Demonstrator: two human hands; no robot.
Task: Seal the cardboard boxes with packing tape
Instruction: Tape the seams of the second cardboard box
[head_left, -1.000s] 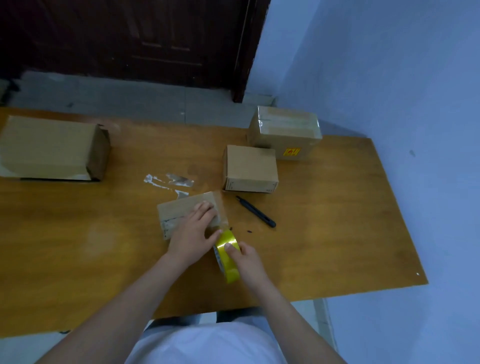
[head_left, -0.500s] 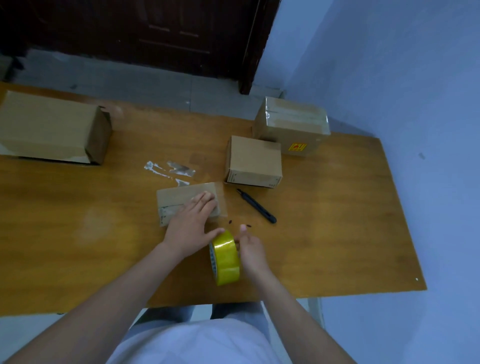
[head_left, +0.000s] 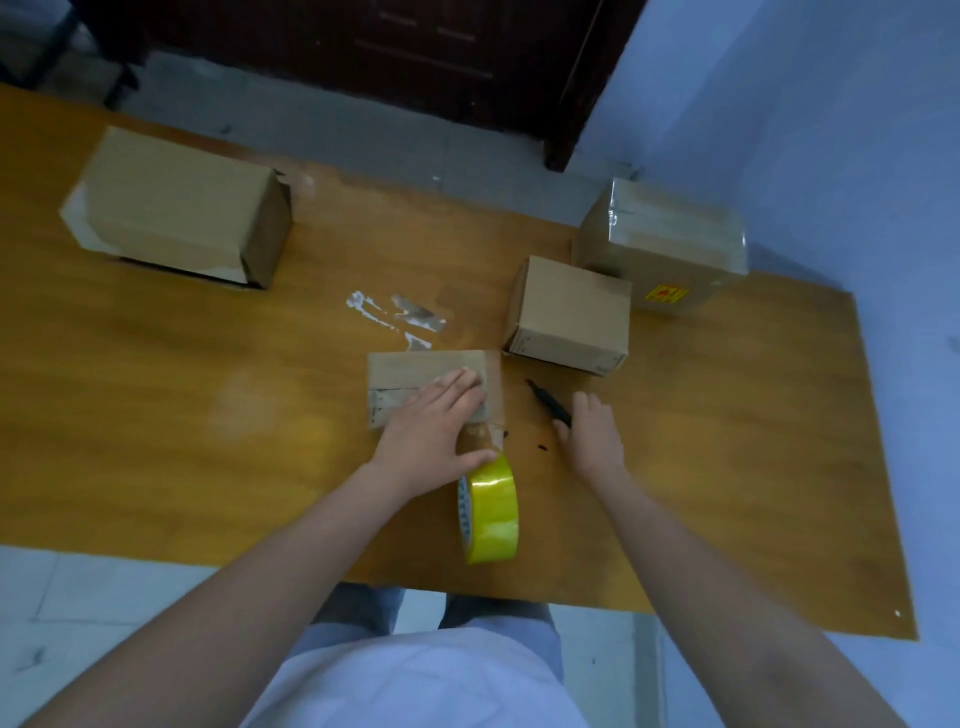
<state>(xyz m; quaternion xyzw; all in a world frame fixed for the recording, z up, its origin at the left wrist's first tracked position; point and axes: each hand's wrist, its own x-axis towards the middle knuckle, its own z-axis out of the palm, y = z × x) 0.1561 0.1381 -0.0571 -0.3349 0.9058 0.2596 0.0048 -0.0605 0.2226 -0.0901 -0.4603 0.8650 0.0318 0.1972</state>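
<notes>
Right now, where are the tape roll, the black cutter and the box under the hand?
tape roll (head_left: 493, 512), head view, on its yellow outer band.
cutter (head_left: 545, 400), head view, on its black handle.
box (head_left: 415, 371), head view, on its bare top face.

Right hand (head_left: 592, 441) covers black cutter (head_left: 545, 402) rear end; grip on it unclear.

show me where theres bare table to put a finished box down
Bare patches: left of the small box, below the large box; and right of the right hand, below the taped box. It is crowded round the tape roll, cutter and medium box.
</notes>
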